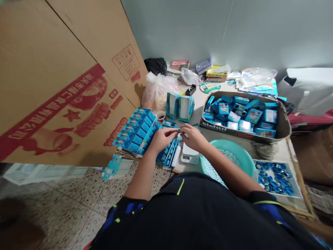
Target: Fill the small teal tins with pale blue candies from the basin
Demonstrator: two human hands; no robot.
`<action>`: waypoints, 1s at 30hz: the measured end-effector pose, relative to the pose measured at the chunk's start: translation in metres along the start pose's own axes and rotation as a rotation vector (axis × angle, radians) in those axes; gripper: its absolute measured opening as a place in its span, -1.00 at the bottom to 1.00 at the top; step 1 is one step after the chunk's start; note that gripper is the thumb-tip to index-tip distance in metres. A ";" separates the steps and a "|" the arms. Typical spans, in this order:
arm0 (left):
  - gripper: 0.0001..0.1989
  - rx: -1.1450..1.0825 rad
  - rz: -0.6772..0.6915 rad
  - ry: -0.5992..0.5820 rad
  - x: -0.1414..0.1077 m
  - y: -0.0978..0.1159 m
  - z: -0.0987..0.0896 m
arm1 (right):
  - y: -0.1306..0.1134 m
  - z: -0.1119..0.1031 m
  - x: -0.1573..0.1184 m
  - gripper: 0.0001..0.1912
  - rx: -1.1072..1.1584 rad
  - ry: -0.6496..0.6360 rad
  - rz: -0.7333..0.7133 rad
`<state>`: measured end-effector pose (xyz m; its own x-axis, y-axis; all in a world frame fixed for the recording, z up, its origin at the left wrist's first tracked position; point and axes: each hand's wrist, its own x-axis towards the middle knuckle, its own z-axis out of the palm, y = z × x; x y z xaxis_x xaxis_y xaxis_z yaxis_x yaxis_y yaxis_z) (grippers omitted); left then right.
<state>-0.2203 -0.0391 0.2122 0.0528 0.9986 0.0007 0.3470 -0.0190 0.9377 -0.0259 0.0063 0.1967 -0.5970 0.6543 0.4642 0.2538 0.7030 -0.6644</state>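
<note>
My left hand (164, 139) and my right hand (193, 137) meet fingertip to fingertip. Between them they pinch a small blue piece (178, 130), mostly covered by the fingers, so its exact kind is unclear. Below the hands stands a white device like a small scale (189, 154). Left of it are rows of blue printed cartons with round openings (134, 133), some partly behind my left forearm. Under my right forearm is a turquoise basin (248, 158) holding many small pale pellets (229, 155).
An open cardboard box (282, 130) full of small blue packs stands at the right. A white tray (299, 189) holds shiny blue round pieces. Folded blue cards (185, 107) and a cup (160, 115) stand behind my hands. A large carton (65, 80) blocks the left.
</note>
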 end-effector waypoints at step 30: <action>-0.63 1.265 -0.340 -0.537 0.136 0.021 -0.030 | 0.176 -0.103 -0.449 -0.27 -0.543 -0.078 1.674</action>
<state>-0.2342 0.0981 0.2420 0.0430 0.8290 -0.5576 0.9921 -0.1014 -0.0743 0.3650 -0.1355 -0.0682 0.5186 0.7022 -0.4879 0.7682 -0.6332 -0.0947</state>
